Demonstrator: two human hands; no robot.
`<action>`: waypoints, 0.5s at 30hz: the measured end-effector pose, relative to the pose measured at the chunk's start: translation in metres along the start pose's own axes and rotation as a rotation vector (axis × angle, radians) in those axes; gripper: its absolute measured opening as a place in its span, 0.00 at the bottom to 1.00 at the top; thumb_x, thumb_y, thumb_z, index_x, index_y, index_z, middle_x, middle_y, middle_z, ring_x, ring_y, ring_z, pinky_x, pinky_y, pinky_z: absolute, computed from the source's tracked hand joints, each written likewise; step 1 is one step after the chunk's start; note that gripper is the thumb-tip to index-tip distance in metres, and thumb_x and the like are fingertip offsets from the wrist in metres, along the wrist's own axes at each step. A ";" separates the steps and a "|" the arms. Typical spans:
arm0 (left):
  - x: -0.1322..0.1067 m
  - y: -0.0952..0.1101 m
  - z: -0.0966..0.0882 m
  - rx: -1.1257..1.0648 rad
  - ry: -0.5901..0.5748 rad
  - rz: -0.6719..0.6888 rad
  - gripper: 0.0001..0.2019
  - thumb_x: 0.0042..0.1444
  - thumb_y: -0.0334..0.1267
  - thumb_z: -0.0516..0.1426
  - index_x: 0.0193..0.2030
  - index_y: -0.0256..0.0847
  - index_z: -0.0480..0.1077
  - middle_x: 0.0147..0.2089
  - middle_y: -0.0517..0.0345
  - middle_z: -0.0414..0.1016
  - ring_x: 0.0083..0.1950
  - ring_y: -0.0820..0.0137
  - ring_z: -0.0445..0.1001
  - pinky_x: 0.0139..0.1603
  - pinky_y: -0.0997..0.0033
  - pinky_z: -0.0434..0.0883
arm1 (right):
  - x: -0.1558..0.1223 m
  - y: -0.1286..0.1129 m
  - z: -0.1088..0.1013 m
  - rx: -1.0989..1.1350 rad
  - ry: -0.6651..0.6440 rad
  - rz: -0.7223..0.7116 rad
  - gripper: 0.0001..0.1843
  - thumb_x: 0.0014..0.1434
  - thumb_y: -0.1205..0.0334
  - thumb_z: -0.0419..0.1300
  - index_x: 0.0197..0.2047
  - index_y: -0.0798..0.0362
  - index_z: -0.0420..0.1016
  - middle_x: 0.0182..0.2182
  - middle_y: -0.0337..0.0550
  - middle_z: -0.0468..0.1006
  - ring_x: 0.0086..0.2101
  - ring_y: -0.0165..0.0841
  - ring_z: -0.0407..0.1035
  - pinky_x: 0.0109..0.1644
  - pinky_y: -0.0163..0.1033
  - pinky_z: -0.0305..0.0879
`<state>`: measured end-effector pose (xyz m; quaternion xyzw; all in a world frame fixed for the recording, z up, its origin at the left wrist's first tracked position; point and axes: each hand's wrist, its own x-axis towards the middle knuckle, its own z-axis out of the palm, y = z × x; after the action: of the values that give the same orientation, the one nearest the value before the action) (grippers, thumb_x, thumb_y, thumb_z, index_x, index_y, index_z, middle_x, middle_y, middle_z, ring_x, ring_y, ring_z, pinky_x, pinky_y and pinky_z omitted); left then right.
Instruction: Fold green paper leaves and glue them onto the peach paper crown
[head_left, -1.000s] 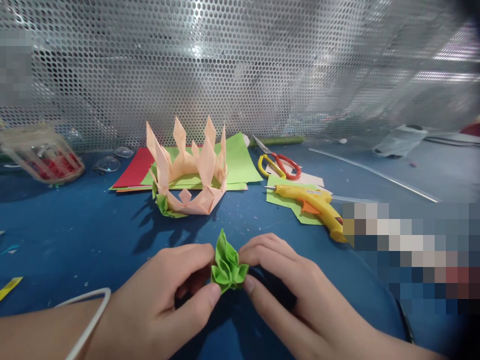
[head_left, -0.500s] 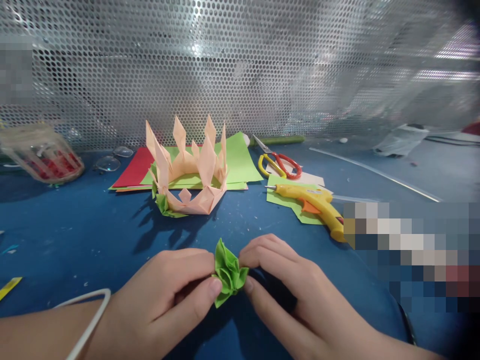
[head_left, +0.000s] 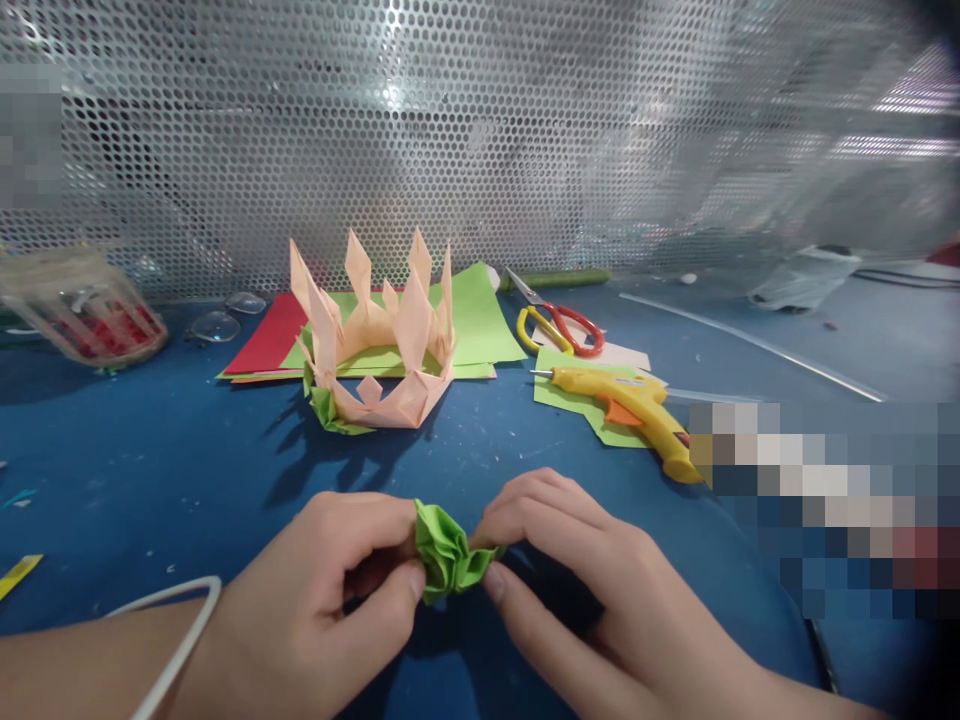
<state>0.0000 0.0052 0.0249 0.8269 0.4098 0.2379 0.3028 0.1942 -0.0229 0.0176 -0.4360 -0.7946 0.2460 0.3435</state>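
Note:
Between my two hands is a crumpled, folded green paper piece with several ruffled points. My left hand pinches its left side between thumb and fingers. On the other side, the thumb and fingertips of my right hand grip the right tip of the paper. Behind the hands stands a peach paper crown with tall diamond-shaped points. Green folded paper leaves sit at the crown's lower left. The fingers under the green paper piece are partly hidden.
A yellow glue gun lies at the right on green paper, with scissors behind it. Coloured sheets lie behind the crown. At the left are a jar with red pieces and glasses. A perforated metal screen borders the back.
The green paper piece has turned and tipped left. My left hand has shifted slightly left, and my right fingers now pinch a tip drawn out to the right.

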 end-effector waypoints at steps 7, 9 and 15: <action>0.002 -0.001 0.000 0.082 -0.055 0.027 0.12 0.55 0.32 0.47 0.21 0.41 0.60 0.20 0.66 0.62 0.21 0.76 0.60 0.22 0.79 0.60 | -0.003 -0.001 -0.004 -0.028 0.029 -0.043 0.10 0.55 0.76 0.55 0.32 0.49 0.69 0.30 0.38 0.77 0.33 0.32 0.71 0.39 0.37 0.68; 0.002 -0.002 -0.001 0.083 -0.079 0.041 0.14 0.57 0.32 0.47 0.20 0.41 0.56 0.19 0.67 0.60 0.21 0.77 0.59 0.22 0.79 0.59 | -0.004 0.000 -0.004 -0.039 0.046 -0.053 0.11 0.55 0.76 0.56 0.32 0.49 0.69 0.30 0.38 0.78 0.33 0.32 0.71 0.39 0.37 0.69; 0.002 -0.005 -0.002 0.031 -0.096 -0.010 0.15 0.60 0.34 0.48 0.24 0.39 0.69 0.22 0.64 0.67 0.24 0.74 0.65 0.25 0.78 0.63 | -0.004 0.003 -0.002 -0.074 0.069 -0.027 0.09 0.58 0.74 0.56 0.35 0.49 0.71 0.31 0.39 0.79 0.34 0.33 0.73 0.39 0.38 0.69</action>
<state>-0.0031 0.0094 0.0233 0.8398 0.4026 0.1903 0.3105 0.1986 -0.0253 0.0153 -0.4458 -0.7967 0.1965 0.3576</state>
